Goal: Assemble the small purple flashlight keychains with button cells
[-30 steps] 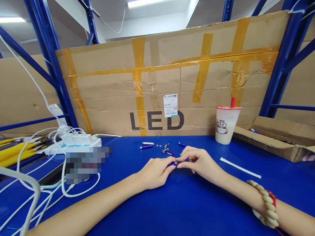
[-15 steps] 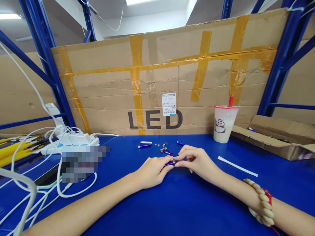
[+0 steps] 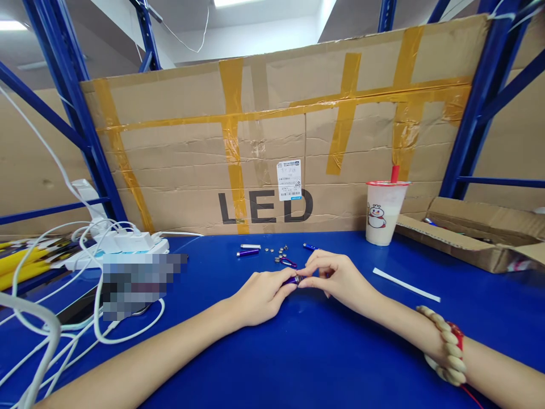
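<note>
Hardly anything has shifted in the last second: my hands are still together over the blue tabletop point(image 3: 272, 363), so the work remains at the joint between them. My left hand point(image 3: 260, 297) is nearly closed, thumb and forefinger pinching one purple metal tube point(image 3: 292, 280); my right hand point(image 3: 340, 278) pinches its silver end point(image 3: 299, 279), other fingers loosely curled. Beyond lie one silver tube point(image 3: 250, 246), one purple tube point(image 3: 247, 253), one blue tube point(image 3: 310, 246), one purple carabiner point(image 3: 288, 263) and perhaps seven small silver discs point(image 3: 277, 259). To the right: one white strip point(image 3: 406, 284), one lidded cup point(image 3: 385, 216), one cardboard tray point(image 3: 468, 251).
</note>
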Available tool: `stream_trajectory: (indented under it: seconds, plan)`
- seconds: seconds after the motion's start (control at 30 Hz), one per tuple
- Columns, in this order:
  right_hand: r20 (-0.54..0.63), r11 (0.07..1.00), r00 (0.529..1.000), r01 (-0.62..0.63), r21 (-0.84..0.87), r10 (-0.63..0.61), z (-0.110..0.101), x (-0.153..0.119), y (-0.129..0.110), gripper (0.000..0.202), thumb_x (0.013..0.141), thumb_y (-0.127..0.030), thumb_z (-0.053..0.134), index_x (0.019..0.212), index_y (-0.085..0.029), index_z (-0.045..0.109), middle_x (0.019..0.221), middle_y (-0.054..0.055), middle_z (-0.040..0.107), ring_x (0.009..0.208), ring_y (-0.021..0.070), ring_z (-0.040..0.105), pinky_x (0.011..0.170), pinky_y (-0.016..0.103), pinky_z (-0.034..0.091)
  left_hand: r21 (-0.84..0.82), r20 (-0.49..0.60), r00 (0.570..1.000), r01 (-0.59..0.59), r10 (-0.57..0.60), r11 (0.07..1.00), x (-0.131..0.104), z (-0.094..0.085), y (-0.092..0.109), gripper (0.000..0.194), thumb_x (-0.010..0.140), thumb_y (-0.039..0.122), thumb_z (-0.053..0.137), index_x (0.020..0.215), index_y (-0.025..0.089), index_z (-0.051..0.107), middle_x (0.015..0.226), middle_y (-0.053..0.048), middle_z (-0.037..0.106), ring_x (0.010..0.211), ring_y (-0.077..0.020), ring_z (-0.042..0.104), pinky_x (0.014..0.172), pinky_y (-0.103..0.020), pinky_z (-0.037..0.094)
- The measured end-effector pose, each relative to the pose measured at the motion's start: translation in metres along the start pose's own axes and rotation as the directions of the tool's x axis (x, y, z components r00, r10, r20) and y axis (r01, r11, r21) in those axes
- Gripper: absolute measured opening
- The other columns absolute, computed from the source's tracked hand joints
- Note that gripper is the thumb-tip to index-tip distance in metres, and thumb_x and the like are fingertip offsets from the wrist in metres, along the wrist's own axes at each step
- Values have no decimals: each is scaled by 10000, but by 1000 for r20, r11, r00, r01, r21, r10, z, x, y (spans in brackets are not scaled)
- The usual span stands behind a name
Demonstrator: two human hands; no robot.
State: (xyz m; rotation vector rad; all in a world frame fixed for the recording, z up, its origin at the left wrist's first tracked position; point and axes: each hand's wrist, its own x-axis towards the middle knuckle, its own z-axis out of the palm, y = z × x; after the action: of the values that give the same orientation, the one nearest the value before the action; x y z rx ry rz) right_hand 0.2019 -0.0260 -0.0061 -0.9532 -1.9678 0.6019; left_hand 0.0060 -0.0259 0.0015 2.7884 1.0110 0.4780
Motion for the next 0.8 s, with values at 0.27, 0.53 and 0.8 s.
stream_trajectory:
  seconds: [0.27, 0.53, 0.8]
  plan:
    - [0, 1000, 1000, 1, -8, -1, 1, -1, 1, 294, 672, -431, 668, 770, -154, 675, 786, 20, 550, 403, 15, 425, 402, 194, 387, 7, -4, 1000, 0, 0, 1000, 0, 0, -1, 292, 919, 311, 270, 1129, 234, 458, 986, -11, 616, 798, -157, 595, 632, -241, 416]
    - [5, 1000, 1000, 3, -17, -3, 1, 0, 2, 287, 672, -436, 666, 762, -163, 676, 778, 17, 548, 400, 17, 431, 390, 190, 376, 10, -13, 1000, -20, 20, 1000, -1, 2, -1, 303, 919, 317, 270, 1160, 246, 439, 1055, -9, 605, 880, -171, 595, 703, -261, 437]
    - [6, 1000, 1000, 1, -13, -1, 1, 0, 2, 298, 669, -444, 665, 765, -162, 672, 790, 22, 556, 395, 19, 431, 397, 202, 379, 18, -10, 1000, -12, 13, 1000, 0, 1, -1, 290, 916, 309, 278, 1130, 232, 458, 1035, -11, 612, 863, -166, 597, 688, -253, 436]
